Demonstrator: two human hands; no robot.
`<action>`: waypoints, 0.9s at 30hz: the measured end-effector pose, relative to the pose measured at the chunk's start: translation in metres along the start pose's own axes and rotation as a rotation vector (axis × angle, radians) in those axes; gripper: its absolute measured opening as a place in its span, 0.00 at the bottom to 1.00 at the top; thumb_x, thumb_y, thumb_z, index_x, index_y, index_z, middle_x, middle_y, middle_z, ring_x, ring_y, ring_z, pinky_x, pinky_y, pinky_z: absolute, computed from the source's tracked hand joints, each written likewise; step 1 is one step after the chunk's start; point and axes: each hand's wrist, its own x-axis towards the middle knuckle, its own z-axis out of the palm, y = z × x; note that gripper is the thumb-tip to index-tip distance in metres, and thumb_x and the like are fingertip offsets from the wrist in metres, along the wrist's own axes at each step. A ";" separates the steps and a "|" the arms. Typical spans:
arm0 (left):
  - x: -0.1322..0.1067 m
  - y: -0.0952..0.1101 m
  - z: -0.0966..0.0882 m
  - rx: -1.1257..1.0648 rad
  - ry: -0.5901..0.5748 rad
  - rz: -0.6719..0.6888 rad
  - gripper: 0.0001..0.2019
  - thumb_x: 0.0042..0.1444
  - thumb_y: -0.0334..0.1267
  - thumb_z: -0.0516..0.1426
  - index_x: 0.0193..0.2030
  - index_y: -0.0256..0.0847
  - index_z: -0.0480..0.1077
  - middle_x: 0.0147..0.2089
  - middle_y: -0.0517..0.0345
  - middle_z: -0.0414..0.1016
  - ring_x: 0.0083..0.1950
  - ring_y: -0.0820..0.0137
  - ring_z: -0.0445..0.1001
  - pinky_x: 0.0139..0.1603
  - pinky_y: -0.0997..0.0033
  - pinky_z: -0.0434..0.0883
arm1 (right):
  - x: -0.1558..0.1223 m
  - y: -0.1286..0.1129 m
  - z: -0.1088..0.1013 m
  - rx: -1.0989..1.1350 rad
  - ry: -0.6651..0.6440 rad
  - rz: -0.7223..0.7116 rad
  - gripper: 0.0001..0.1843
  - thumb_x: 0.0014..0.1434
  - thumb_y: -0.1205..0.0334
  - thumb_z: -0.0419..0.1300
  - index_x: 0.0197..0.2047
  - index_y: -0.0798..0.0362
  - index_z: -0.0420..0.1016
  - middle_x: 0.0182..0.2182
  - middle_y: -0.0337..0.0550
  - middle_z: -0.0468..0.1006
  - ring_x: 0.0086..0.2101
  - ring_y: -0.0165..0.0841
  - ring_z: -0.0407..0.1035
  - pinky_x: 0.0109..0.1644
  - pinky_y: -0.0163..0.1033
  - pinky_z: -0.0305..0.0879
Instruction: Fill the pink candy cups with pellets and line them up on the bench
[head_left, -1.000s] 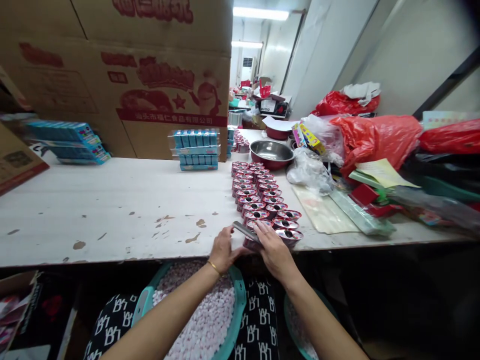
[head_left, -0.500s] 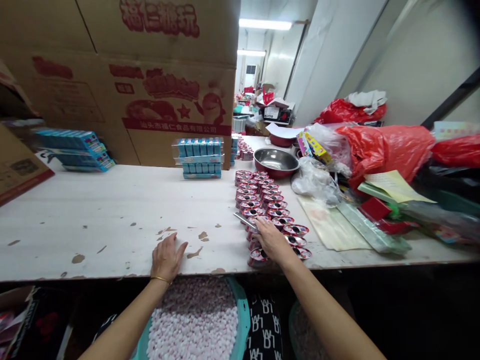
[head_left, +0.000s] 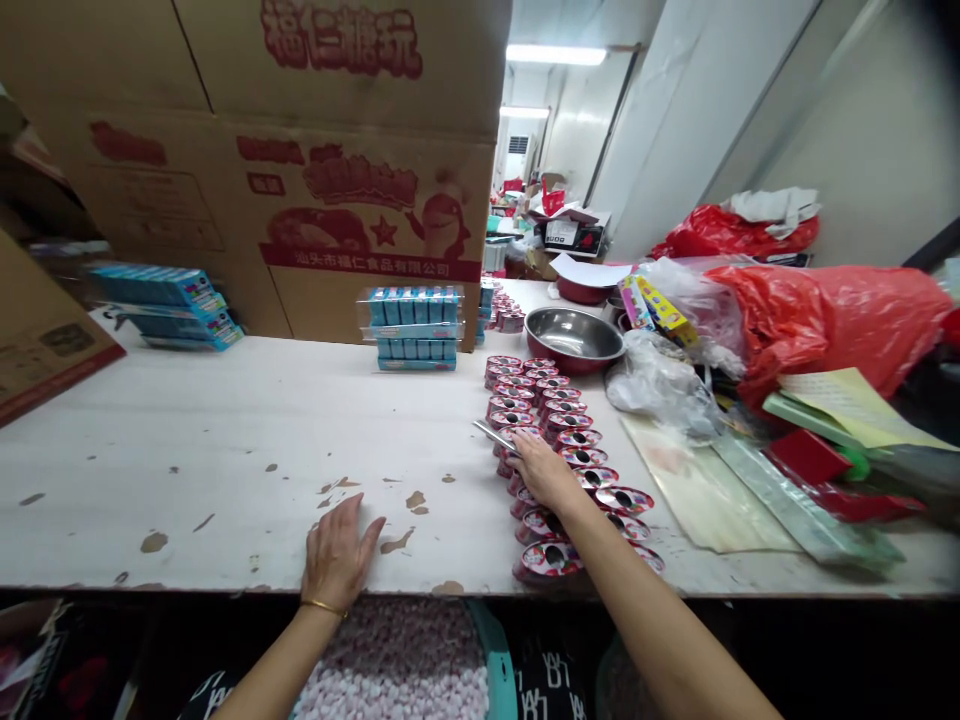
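Note:
My left hand (head_left: 335,550) rests on the white tabletop (head_left: 247,430) near its front edge, fingers stretched out, holding nothing. A gold-coloured bangle circles its wrist. My right hand (head_left: 546,470) reaches over the rows of small red oval containers (head_left: 592,457), closed on a thin silver metal tool (head_left: 491,436) that points up and to the left. The kind of tool cannot be made out. The containers stand upright in two columns, with dark round holes in many of their tops. My hand and forearm hide some of them.
Beyond the containers stands a steel bowl (head_left: 574,337). Blue packs (head_left: 416,328) sit before a large cardboard box (head_left: 247,190). Plastic bags (head_left: 667,385), red bags (head_left: 832,310) and papers crowd the right side. Below the table edge, a teal tub (head_left: 499,660) holds pale sweets.
The view has shifted a little, so the table's front edge sits lower. My right hand stays over the containers with the metal tool. My left hand still lies on the table.

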 end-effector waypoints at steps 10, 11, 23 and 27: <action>-0.002 -0.001 0.002 0.007 -0.025 -0.021 0.24 0.57 0.50 0.46 0.56 0.38 0.57 0.53 0.47 0.66 0.54 0.59 0.62 0.51 0.58 0.61 | 0.050 0.006 0.000 0.028 0.002 0.036 0.22 0.60 0.61 0.48 0.56 0.59 0.59 0.57 0.54 0.60 0.58 0.39 0.50 0.60 0.45 0.49; -0.002 -0.001 0.003 0.006 -0.025 -0.021 0.24 0.57 0.50 0.46 0.56 0.38 0.57 0.54 0.47 0.66 0.55 0.60 0.62 0.51 0.58 0.60 | 0.059 0.008 0.003 0.030 -0.011 0.055 0.22 0.60 0.61 0.48 0.57 0.59 0.58 0.57 0.54 0.59 0.58 0.40 0.49 0.60 0.45 0.48; -0.004 0.000 0.003 0.039 -0.030 -0.018 0.25 0.57 0.49 0.47 0.57 0.37 0.57 0.54 0.48 0.65 0.55 0.61 0.62 0.51 0.58 0.60 | 0.110 0.030 -0.003 0.009 0.018 0.113 0.20 0.61 0.59 0.45 0.54 0.57 0.61 0.55 0.51 0.62 0.55 0.36 0.54 0.56 0.37 0.51; -0.001 -0.003 0.005 0.010 -0.006 -0.011 0.24 0.56 0.49 0.48 0.56 0.38 0.59 0.53 0.48 0.67 0.53 0.60 0.63 0.51 0.57 0.61 | 0.130 0.034 -0.015 -0.015 0.020 0.126 0.16 0.59 0.61 0.48 0.48 0.59 0.67 0.47 0.54 0.69 0.48 0.37 0.62 0.51 0.38 0.56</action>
